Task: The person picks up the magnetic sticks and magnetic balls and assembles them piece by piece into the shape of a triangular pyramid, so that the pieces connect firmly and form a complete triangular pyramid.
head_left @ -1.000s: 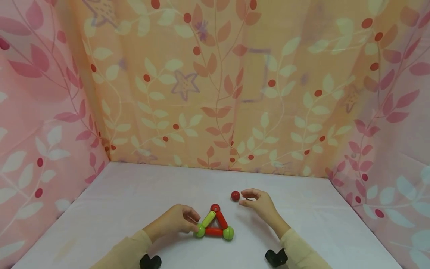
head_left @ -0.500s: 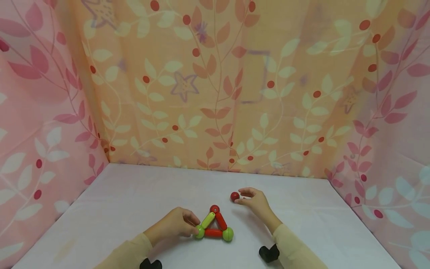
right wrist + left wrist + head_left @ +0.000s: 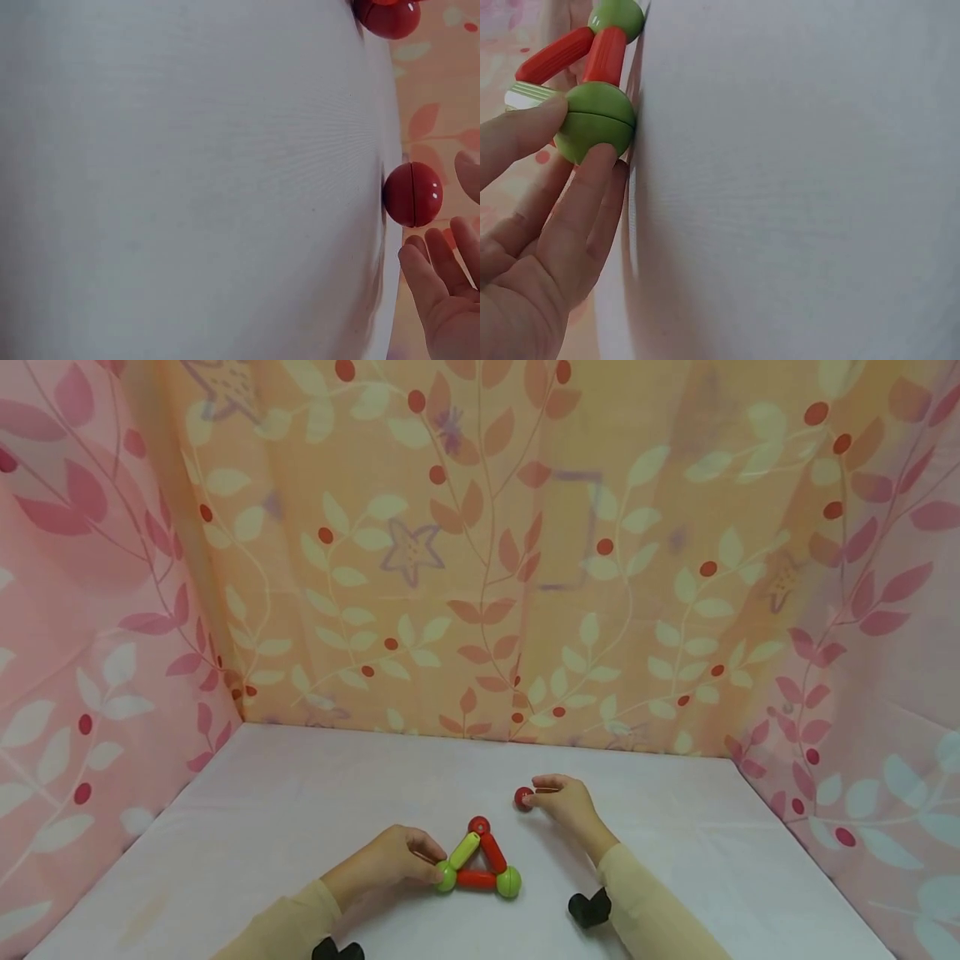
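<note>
My left hand (image 3: 396,858) pinches a green ball (image 3: 596,135) between thumb and fingertips. That ball is the left corner of a flat toy triangle built of balls and rods. A red rod (image 3: 476,880) joins it to a second green ball (image 3: 509,883) at the right corner. A yellow-green rod (image 3: 465,851) and another red rod (image 3: 493,853) rise to a red ball (image 3: 478,825) at the far corner. Beyond the triangle, a loose red ball (image 3: 412,196) rests on the white cloth. Thumb and fingers of my right hand (image 3: 572,806) are spread beside it; a gap shows in the right wrist view.
White cloth (image 3: 360,777) covers the table. Behind it hangs an orange leaf-patterned curtain (image 3: 480,635), with pink curtains (image 3: 67,635) at both sides. Black wrist mounts (image 3: 589,907) sit near both beige sleeves.
The right hand has shifted slightly left, and its thumb now overlaps the loose red ball in the head view. The left hand keeps its pinch on the green ball.
</note>
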`<act>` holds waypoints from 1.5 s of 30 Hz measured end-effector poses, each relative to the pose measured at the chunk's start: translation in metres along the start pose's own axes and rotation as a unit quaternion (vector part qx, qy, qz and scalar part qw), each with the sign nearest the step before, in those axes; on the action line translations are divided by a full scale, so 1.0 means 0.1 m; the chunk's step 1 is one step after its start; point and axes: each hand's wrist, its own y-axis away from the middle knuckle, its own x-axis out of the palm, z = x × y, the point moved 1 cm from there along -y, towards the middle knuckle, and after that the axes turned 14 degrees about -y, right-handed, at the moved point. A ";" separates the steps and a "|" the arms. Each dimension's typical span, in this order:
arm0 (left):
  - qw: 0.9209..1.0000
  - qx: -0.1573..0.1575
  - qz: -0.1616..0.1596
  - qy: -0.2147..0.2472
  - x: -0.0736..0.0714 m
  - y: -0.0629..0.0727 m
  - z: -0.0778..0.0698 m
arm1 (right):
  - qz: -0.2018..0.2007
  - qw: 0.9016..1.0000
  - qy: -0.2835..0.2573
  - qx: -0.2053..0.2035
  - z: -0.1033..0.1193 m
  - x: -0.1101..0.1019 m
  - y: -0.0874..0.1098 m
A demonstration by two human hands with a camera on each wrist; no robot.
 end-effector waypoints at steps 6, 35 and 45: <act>1.000 -0.003 0.003 0.027 0.01 0.02 -0.03 | -0.007 1.000 -0.002 0.013 0.01 0.03 -0.05; 0.998 -0.006 0.002 0.057 0.03 0.01 0.04 | 0.021 0.998 -0.059 0.028 0.13 0.14 0.22; 0.997 -0.013 0.000 0.072 0.04 0.02 0.02 | 0.033 0.996 -0.079 0.024 0.23 0.18 0.33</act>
